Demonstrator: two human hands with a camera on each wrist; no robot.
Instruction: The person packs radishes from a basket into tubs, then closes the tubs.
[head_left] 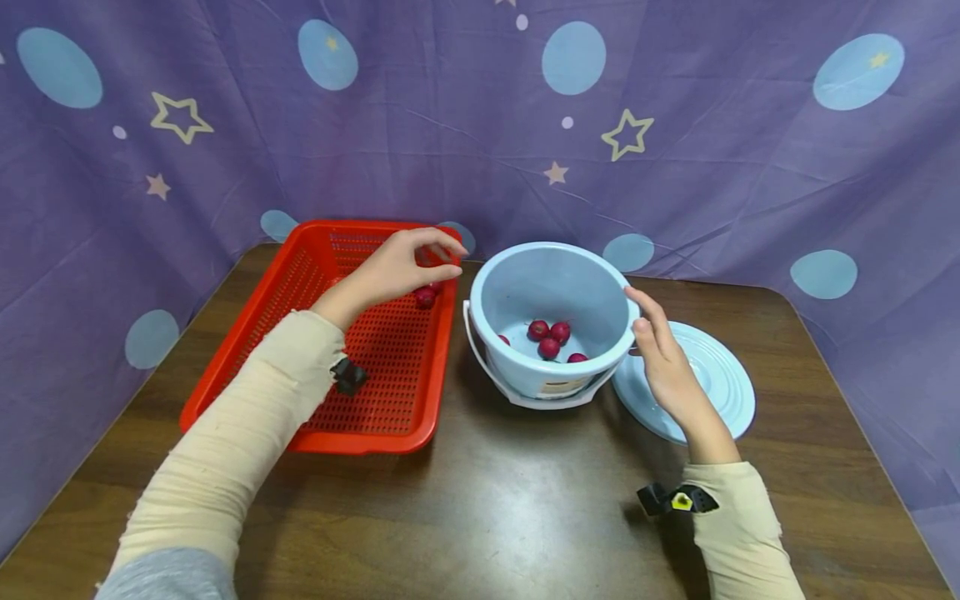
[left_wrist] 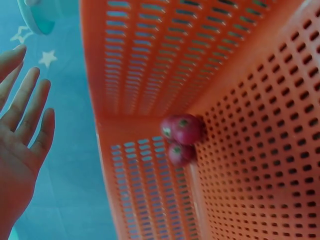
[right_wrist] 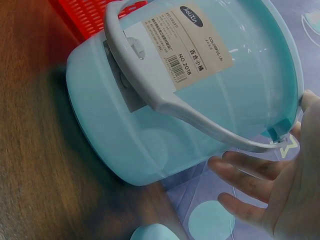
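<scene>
My left hand [head_left: 408,262] hovers over the back right corner of a red plastic basket [head_left: 427,417]. Its fingers are loosely bent with nothing between them. Below it, in that corner, a few small red fruits [left_wrist: 187,130] like little apples lie together. A light blue bucket [head_left: 551,379] stands upright beside the basket, with several more red fruits [head_left: 549,347] on its bottom. At the bucket's right rim, my right hand [head_left: 667,367] touches the outside with extended fingers. The right wrist view shows those fingers [right_wrist: 245,180] spread below the handle joint.
The bucket's pale handle [head_left: 551,403] hangs down at its front. A round light blue lid [head_left: 720,375] lies on the wooden table [head_left: 495,517], right of the bucket and partly behind my right hand. A purple patterned cloth [head_left: 465,108] hangs behind the table.
</scene>
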